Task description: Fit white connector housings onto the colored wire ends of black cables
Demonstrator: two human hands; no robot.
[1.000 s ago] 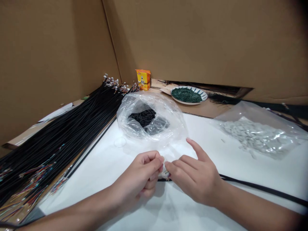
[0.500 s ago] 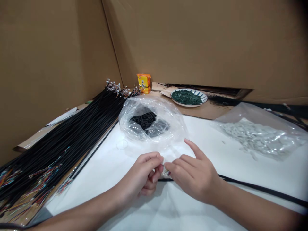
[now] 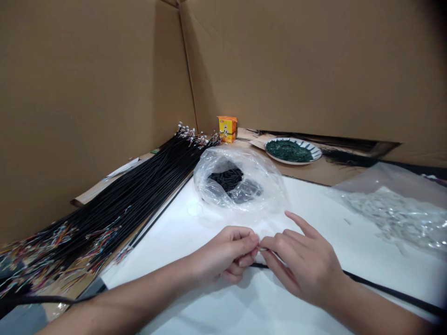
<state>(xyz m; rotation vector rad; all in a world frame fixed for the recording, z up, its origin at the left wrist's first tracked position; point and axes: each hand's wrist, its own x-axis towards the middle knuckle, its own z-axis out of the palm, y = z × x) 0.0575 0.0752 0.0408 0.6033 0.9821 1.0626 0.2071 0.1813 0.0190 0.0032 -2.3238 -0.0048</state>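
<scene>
My left hand (image 3: 225, 253) and my right hand (image 3: 302, 263) meet over a white sheet (image 3: 167, 253). Their fingertips pinch the thin end of a black cable (image 3: 387, 289) at the tips, and the fingers hide most of that end. The cable runs off to the right across the sheet. The index finger of my right hand stands raised. Just beyond my hands lies a transparent plastic bag (image 3: 239, 181) holding short black pieces.
A long bundle of black cables (image 3: 122, 204) with coloured wire ends lies to the left. At the back stand a small yellow box (image 3: 227, 129) and a plate of green material (image 3: 288, 151). A plastic bag of whitish small parts (image 3: 394, 216) lies right. Cardboard walls (image 3: 279, 60) surround everything.
The whole scene has shifted right in the picture as my head turned. My hands stay together on the cable end, and nothing on the table has visibly moved.
</scene>
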